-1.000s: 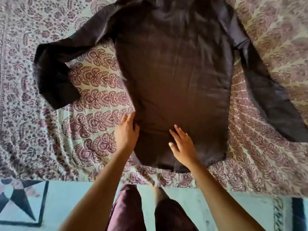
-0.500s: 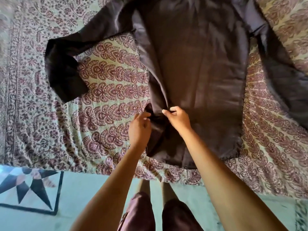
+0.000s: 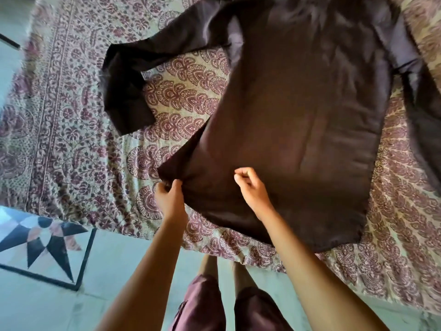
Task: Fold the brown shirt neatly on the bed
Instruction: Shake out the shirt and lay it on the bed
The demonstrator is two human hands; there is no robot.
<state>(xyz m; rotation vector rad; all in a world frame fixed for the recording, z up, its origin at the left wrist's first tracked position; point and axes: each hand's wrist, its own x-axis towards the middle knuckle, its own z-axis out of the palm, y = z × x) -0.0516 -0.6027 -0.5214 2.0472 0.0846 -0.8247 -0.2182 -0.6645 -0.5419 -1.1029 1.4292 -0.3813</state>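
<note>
Brown shirt (image 3: 298, 139) lies spread on the bed (image 3: 71, 139), left hand (image 3: 170, 197) pinching its near corner, likely to pull it flat. Right hand (image 3: 253, 187) curls over the cloth; whether it grips is unclear.

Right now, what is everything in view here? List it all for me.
brown shirt: one, dark brown, spread out at centre, sleeves out.
bedspread: one, cream with maroon print, under the shirt.
floor: one, pale green, bottom of view.
star inlay: one, black, in the floor at left.
shorts: one pair, maroon, bottom centre.
left hand: one, pinches the shirt's near left corner.
right hand: one, fingers curled over the shirt; grip unclear.
</note>
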